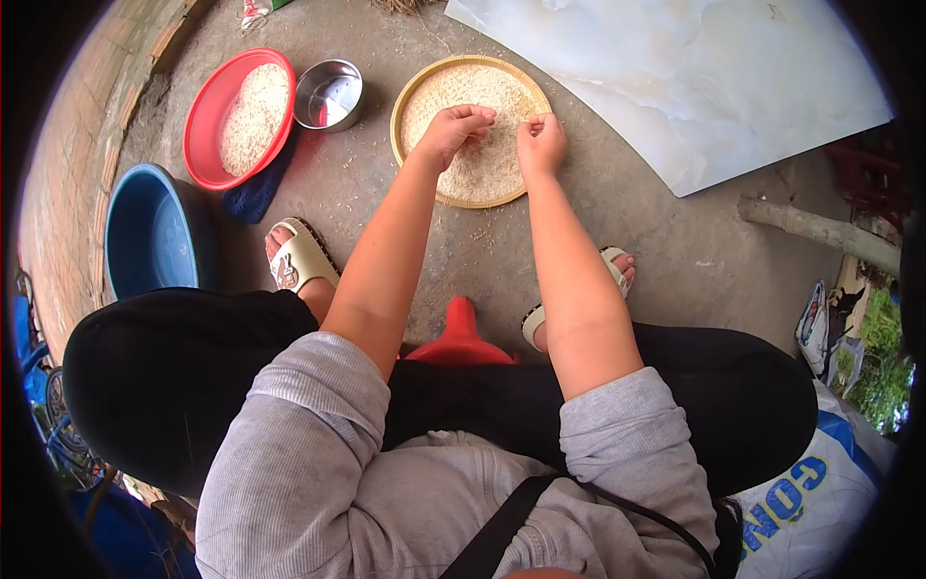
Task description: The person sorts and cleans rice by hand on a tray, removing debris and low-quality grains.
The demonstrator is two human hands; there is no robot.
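A round yellow woven tray (397,121) lies on the concrete floor, covered with pale grains (473,174). Over its middle is my left hand (456,132), fingers bent and pressed together; whatever they pinch, if anything, is too small to make out. My right hand (542,145) is above the tray's right side, its fingers curled closed, and any thing in them cannot be seen. A small gap separates the two hands.
At the left stand a red basin (204,125) of pale grains, a metal pot (329,95) and a blue basin (145,232). A marbled sheet (694,87) lies at the upper right, a wooden log (820,228) below it. A red stool (461,338) is between my legs.
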